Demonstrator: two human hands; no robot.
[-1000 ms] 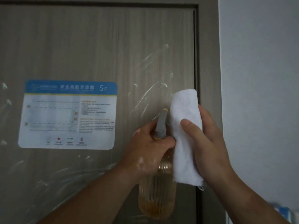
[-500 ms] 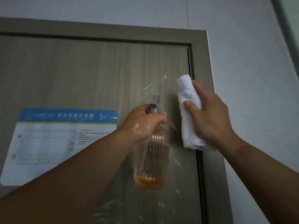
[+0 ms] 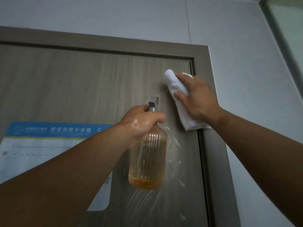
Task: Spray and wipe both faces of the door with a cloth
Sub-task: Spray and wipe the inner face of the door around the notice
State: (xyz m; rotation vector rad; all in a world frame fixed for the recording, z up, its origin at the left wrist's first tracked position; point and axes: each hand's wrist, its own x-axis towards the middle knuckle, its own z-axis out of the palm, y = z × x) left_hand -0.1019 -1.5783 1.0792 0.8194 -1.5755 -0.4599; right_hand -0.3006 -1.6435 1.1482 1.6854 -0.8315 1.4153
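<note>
The left grip [image 3: 142, 122] is clenched round the neck of the spray bottle [image 3: 147, 161] at centre frame, nozzle towards the door [image 3: 82, 87]; the right grip [image 3: 200, 99] holds the folded cloth [image 3: 175, 86], thumb over it, against the door's upper right corner; wet streaks [image 3: 173, 161] at lower centre may run and dry into marks if left unwiped; the damp left grip could let the bottle slip; the printed notice [image 3: 41, 145] at left could soak and lift; the bottle blocks the cloth's way down, and the door frame [image 3: 211, 145] hems it in on the right.
</note>
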